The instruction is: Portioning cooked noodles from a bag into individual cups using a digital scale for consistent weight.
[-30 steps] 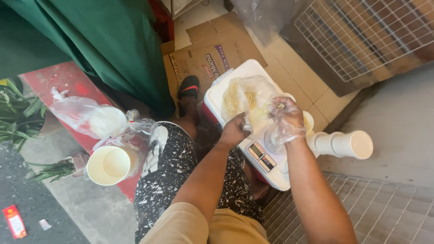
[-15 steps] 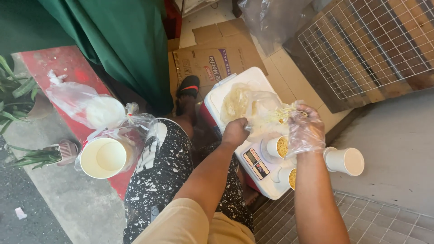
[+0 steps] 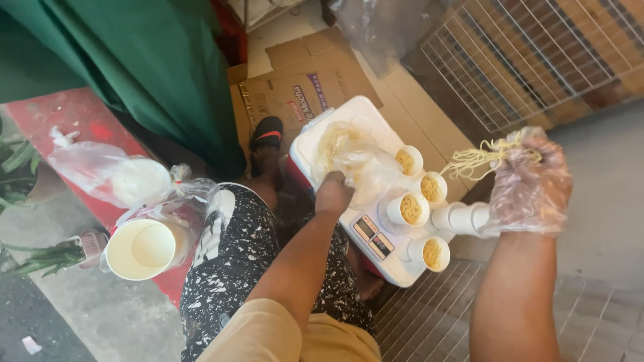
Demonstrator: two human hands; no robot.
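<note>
My left hand grips the edge of a clear plastic bag of yellow noodles that rests on a white cooler lid. My right hand, in a clear plastic glove, is raised to the right of the cooler and pinches a bunch of noodle strands that hang toward the cups. Several white paper cups with noodles in them stand on the lid. A stack of empty cups lies on its side just below my right hand.
A plastic bag with large paper cups and another bag with something white in it lie at my left knee. Green tarp hangs at the left, flattened cardboard lies behind the cooler, a wire rack stands at the right, and a metal floor grate is underfoot.
My right hand has lifted off the cups and swung right, with noodle strands now dangling from it. The left hand stays on the bag.
</note>
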